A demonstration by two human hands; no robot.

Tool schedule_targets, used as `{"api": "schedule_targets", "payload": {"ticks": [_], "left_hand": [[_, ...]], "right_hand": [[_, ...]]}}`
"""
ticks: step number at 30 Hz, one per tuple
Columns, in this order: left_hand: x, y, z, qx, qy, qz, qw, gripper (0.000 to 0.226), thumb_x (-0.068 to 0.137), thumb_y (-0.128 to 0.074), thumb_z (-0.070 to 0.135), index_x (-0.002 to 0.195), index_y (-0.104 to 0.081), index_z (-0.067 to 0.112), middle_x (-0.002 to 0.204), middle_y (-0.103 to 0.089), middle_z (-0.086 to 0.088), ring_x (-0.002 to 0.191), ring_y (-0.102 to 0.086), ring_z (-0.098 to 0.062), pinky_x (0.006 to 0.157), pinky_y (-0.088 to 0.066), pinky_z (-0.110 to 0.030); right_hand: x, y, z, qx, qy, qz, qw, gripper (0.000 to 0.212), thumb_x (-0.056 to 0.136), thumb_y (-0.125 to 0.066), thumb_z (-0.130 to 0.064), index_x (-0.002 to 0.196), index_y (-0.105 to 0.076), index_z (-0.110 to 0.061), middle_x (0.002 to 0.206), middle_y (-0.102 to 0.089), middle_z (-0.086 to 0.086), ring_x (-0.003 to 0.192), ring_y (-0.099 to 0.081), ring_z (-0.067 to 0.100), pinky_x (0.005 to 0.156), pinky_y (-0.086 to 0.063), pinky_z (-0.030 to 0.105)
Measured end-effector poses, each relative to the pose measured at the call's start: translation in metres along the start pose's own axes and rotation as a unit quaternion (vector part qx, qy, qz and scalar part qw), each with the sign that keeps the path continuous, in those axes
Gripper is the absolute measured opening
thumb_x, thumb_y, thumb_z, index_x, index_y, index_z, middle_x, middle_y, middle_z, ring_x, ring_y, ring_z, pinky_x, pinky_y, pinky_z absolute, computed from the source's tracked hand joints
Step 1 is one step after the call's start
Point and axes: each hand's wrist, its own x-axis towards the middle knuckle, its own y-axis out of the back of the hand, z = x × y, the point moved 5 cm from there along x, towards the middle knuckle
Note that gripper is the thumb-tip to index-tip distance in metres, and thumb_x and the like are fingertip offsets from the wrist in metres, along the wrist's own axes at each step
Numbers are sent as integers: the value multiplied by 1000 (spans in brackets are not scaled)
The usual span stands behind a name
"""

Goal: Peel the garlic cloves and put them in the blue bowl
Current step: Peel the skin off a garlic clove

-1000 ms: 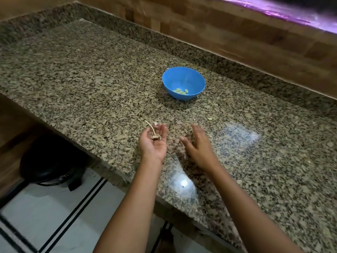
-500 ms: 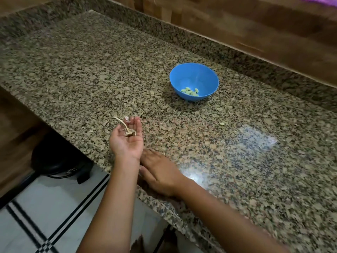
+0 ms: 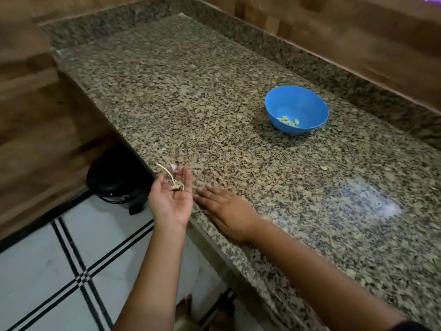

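Note:
The blue bowl (image 3: pixel 297 108) stands on the granite counter (image 3: pixel 214 96) at the back right, with several peeled garlic cloves (image 3: pixel 288 120) in its bottom. My left hand (image 3: pixel 173 199) lies palm up at the counter's front edge, fingers straight, carrying a garlic stem with bits of papery skin (image 3: pixel 173 179). My right hand (image 3: pixel 226 206) lies flat, palm down, on the counter right beside the left palm, fingers pointing toward it. One small garlic scrap (image 3: pixel 323 167) lies alone on the counter, right of the hands.
A low granite backsplash (image 3: pixel 358 75) and wood-look wall run along the counter's far side. A black round appliance (image 3: pixel 114 180) with a cord sits on the tiled floor below the counter edge. My bare feet (image 3: pixel 188 309) show beneath the counter.
My right hand swept across the counter to the front edge beside my cupped left palm. The camera turned left, so the bowl now appears further right. The left hand still carries the stem.

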Motion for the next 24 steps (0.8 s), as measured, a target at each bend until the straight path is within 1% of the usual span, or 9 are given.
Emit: {"api": "schedule_targets", "payload": {"ticks": [4, 6, 8, 11, 13, 16, 19, 22, 24], "left_hand": [[-15, 21, -11, -9, 26, 7, 1000, 21, 99, -39, 20, 98, -50, 2, 81, -63, -24, 78, -66, -29, 75, -56, -37], [-20, 24, -14, -6, 32, 1, 999, 24, 99, -40, 20, 96, -53, 1, 76, -64, -23, 82, -65, -29, 75, -57, -37], [-22, 28, -15, 3, 40, -2, 999, 26, 99, -40, 21, 95, -55, 0, 77, -64, -22, 82, -65, -29, 76, -56, -38], [-28, 33, -15, 13, 50, -7, 999, 28, 99, -39, 21, 96, -55, -1, 84, -62, -22, 79, -66, -29, 79, -56, -38], [-33, 33, -15, 25, 55, -13, 998, 28, 99, -38, 21, 95, -55, -2, 83, -61, -20, 77, -66, -27, 80, -57, -37], [-36, 36, -19, 61, 78, -7, 995, 28, 99, -40, 23, 96, -55, -1, 88, -60, -18, 81, -61, -25, 67, -56, -27], [-42, 37, -22, 70, 98, -16, 993, 27, 98, -45, 24, 100, -55, 0, 92, -60, -18, 82, -62, -25, 78, -54, -29], [-46, 38, -16, 33, 93, -24, 995, 24, 98, -42, 18, 92, -54, -2, 86, -60, -21, 78, -64, -27, 77, -56, -35], [-46, 43, -12, 19, 89, -17, 996, 24, 98, -41, 17, 93, -54, -2, 93, -59, -23, 86, -63, -29, 80, -57, -36]], "right_hand": [[-34, 9, -10, 22, -12, 78, 997, 35, 92, -49, -6, 125, -59, -8, 128, -58, 11, 116, -52, 28, 102, -34, 28], [-44, 10, -12, 16, -27, 116, 993, 25, 80, -59, -1, 101, -71, -5, 95, -70, 9, 86, -60, 27, 74, -55, 35], [-47, 7, -13, 8, -39, 163, 986, 16, 73, -62, -6, 85, -73, -7, 76, -68, 2, 70, -58, 21, 58, -52, 27], [-45, 14, -13, 90, -153, 198, 964, 12, 84, -60, -5, 89, -71, -8, 85, -64, 0, 83, -58, 19, 72, -50, 20], [-45, 24, -15, 215, -260, 249, 908, 18, 90, -54, -3, 99, -69, -8, 97, -63, 0, 86, -58, 12, 73, -45, 9], [-33, 39, -47, 319, -231, 231, 890, 25, 91, -52, -1, 106, -68, -14, 105, -65, -5, 71, -61, 10, 64, -52, 15], [-39, 38, -63, 380, -198, 189, 884, 35, 93, -47, -2, 118, -63, -21, 120, -64, -3, 61, -61, 15, 56, -55, 23], [-68, 29, -40, 327, -229, 210, 893, 39, 97, -46, -19, 136, -46, -24, 141, -46, -4, 106, -52, -4, 94, -47, 23], [-86, 6, -18, 154, -274, 108, 943, 55, 98, -38, -40, 148, -19, -25, 155, -16, -6, 139, -15, 5, 114, -13, 29]]}}
